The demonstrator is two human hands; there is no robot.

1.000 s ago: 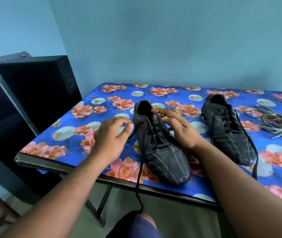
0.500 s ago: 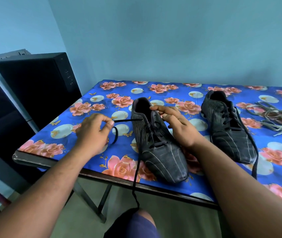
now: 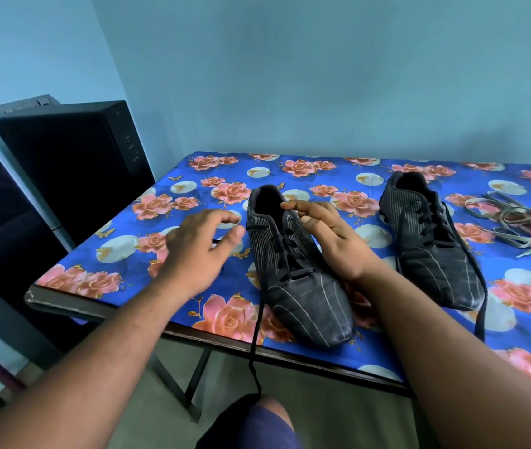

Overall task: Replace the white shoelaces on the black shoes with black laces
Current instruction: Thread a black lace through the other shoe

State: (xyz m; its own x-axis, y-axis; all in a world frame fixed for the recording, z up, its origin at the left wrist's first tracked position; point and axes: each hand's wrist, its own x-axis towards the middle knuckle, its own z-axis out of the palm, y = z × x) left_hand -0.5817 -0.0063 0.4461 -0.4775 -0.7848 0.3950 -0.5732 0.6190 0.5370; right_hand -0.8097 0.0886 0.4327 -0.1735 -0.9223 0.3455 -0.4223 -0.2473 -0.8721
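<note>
Head view: the left hand (image 3: 201, 244) floats with loose, spread fingers, holding nothing, just beside a black shoe (image 3: 293, 270). The right hand (image 3: 325, 231) pinches the shoe's tongue at the top. A black lace (image 3: 256, 335) hangs from the shoe over the table (image 3: 102, 311) edge. Right of the right hand sits the other shoe (image 3: 429, 241), then a pile of white laces (image 3: 523, 222). Left of the left hand stand black boxes (image 3: 73, 163).

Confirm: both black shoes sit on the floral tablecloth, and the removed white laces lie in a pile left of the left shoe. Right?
Not quite. The head view shows the white laces piled right of the right shoe, not left of the left shoe. Both shoes do sit on the floral tablecloth.
</note>
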